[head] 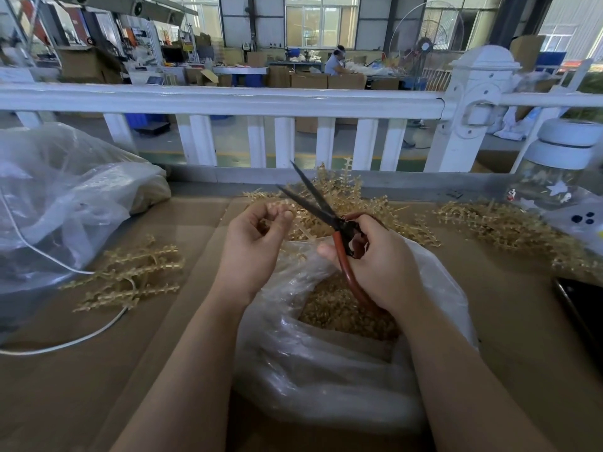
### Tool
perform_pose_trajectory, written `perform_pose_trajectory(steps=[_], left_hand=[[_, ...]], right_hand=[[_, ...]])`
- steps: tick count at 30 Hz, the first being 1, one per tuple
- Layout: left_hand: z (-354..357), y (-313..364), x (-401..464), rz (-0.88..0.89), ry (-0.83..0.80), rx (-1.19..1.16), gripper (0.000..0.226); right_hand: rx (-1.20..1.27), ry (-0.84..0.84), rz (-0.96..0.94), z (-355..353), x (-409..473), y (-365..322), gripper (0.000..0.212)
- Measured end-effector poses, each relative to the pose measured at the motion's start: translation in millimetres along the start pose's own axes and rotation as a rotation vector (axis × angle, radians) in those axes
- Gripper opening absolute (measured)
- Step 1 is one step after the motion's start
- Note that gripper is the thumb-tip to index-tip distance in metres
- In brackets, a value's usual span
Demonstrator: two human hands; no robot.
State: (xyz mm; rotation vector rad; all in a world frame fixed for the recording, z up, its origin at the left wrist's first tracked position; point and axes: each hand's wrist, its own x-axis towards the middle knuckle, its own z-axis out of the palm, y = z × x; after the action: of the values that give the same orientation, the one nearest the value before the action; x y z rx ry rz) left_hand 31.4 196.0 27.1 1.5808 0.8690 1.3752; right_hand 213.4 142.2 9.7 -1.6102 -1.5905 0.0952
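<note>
Right hand (375, 259) grips open scissors (321, 203); left hand (257, 236) pinches a gold sprig (298, 216). Bag (326, 353) seems part-filled with clippings; sprig piles (502, 223) remain uncut.

Diffuse daylight enters through the rear windows (321, 22), which are overexposed. Shadows on the cardboard tabletop (81, 386) are soft and faint. Glare streaks the clear plastic bag (326, 370). Wide-angle distortion bows the white railing (228, 101) and stretches the edges. The scissors (337, 219) are sharp; the far hall is softer.
</note>
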Motion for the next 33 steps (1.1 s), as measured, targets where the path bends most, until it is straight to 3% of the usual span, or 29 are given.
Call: perform_pose_trajectory(steps=[3,5,9,14,26,33], left_hand=[[-0.5,0.3,-0.1,-0.023,-0.036,-0.020,0.022],[-0.2,1.2,-0.4,-0.028,-0.037,-0.028,0.013],[0.1,2.6,-1.5,-0.031,-0.077,-0.065,0.010],[-0.9,-1.2,-0.4,-0.025,-0.103,-0.094,0.026],[-2.0,-8.3,0.2,0.011,-0.141,-0.176,0.020],[-1.9,-6.3,-0.1,0.049,-0.185,-0.162,0.014]], right_hand=[[-0.102,-0.031,-0.033,1.4,-0.4,1.3,0.061],[-0.136,-0.042,-0.041,2.1,-0.4,0.8,0.063],[-0.117,-0.046,-0.049,2.0,-0.9,-1.1,0.058],[-0.140,-0.025,-0.049,1.0,-2.1,-3.7,0.063],[-0.142,0.030,-0.053,1.5,-3.9,-5.5,0.071],[-0.138,0.033,-0.054,2.9,-3.3,-3.8,0.058]])
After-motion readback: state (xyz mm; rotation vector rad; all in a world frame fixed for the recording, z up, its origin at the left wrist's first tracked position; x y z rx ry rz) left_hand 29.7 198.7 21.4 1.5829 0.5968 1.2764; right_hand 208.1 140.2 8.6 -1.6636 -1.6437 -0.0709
